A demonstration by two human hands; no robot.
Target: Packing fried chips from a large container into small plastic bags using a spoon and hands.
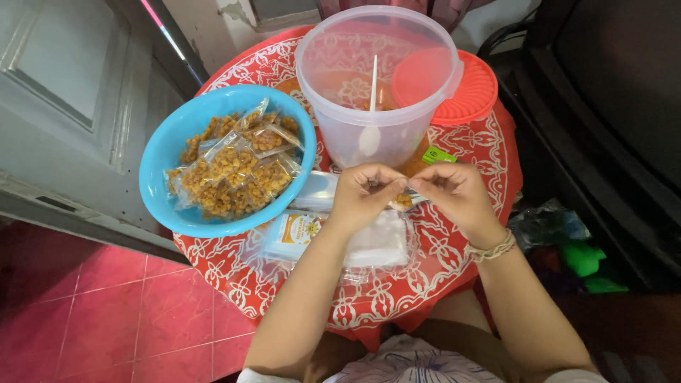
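head view: both hands, left hand (363,193) and right hand (454,191), have fingers clamped on a small snack packet (404,201), held close over the tabletop (397,291). blue bowl (159,152) of filled packets sits within reach.

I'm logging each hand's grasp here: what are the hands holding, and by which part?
Both the left hand and the right hand pinch a small clear plastic packet of golden-brown snack by its top edge, one at each end.

Small packet (403,201) mostly hidden behind fingers (383,186); clear tub (376,78) contents unclear; orange lid (464,89) partly behind tub.
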